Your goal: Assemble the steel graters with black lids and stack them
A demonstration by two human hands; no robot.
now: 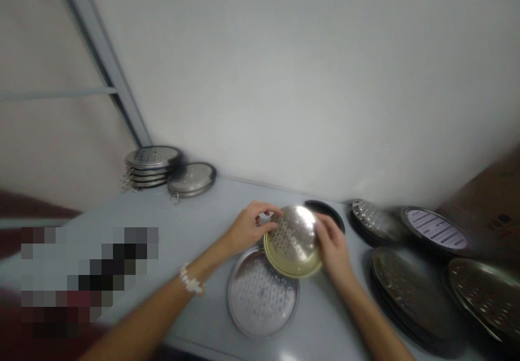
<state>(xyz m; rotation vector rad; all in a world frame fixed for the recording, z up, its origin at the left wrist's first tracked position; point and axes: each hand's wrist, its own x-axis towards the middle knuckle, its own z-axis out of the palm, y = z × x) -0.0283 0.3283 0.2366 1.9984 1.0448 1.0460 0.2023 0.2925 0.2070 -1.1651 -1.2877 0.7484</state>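
A shiny round metal disc [300,231] with rows of raised holes, like a round grater, is held tilted above the table. A yellow-green rim shows along its lower edge; I cannot tell if this is a separate dish beneath. My left hand [254,223] pinches its upper left edge between thumb and fingers. On the right edge, my right hand [333,244] grips it, with some fingers hidden behind. Partly under the held disc, a larger round grater plate [262,296] lies flat on the table. Just behind my right hand is a black round piece [328,209], partly covered.
Against the wall at the back left of the grey table [195,317] stands a stack of round graters [153,158], beside a lower stack [192,178]. Several larger dark-rimmed round graters [410,290] crowd the right side. A brown cardboard box [491,204] stands at far right.
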